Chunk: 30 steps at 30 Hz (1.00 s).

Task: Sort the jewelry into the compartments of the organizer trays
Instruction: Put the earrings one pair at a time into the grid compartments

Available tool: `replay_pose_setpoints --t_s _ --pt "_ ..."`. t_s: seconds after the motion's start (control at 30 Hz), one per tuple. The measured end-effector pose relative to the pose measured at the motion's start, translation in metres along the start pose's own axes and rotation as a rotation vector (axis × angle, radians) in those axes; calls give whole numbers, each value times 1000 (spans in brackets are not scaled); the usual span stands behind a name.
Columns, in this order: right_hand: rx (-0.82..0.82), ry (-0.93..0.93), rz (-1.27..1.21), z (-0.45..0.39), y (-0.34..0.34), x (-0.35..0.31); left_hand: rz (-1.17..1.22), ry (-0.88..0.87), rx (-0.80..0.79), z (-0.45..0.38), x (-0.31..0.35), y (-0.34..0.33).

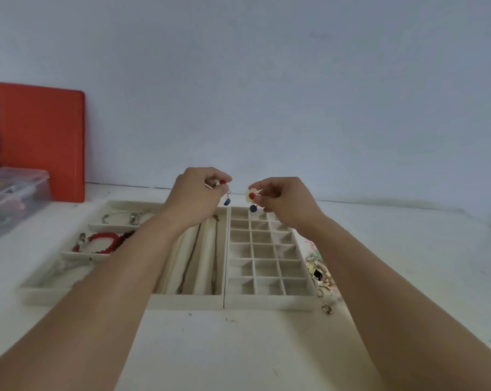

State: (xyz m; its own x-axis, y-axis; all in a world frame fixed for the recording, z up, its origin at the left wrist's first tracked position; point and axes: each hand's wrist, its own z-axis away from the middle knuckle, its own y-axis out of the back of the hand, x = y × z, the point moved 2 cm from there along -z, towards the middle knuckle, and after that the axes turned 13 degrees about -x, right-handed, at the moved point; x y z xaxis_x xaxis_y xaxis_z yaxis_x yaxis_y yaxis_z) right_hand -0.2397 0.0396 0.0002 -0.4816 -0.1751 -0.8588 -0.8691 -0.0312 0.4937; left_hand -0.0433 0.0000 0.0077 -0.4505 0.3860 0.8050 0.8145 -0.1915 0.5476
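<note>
Overhead, two earrings (252,199), two trays (269,303).

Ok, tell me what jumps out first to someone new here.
Two raised hands, each pinching a flower earring with a blue drop: left hand, right hand, above the far end of the grid tray. Next, the orange board against the wall at left, and the red bead bracelet in the left tray.

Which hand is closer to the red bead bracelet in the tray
Left. The left hand is raised up and to the right of the red bead bracelet, its forearm passing beside it. The right hand is farther right, above the grid tray.
</note>
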Motion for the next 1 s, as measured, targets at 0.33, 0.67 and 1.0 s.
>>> replay_pose_setpoints --t_s 0.33,0.67,1.0 --pt "-252 2 -226 -35 -17 1 -68 79 -98 -11 -17 2" --pt "-305 -59 -164 -30 -23 7 -11 57 -49 -12 -18 3" --pt "-198 -124 -211 -32 -16 15 -35 53 -62 -10 -17 -2"
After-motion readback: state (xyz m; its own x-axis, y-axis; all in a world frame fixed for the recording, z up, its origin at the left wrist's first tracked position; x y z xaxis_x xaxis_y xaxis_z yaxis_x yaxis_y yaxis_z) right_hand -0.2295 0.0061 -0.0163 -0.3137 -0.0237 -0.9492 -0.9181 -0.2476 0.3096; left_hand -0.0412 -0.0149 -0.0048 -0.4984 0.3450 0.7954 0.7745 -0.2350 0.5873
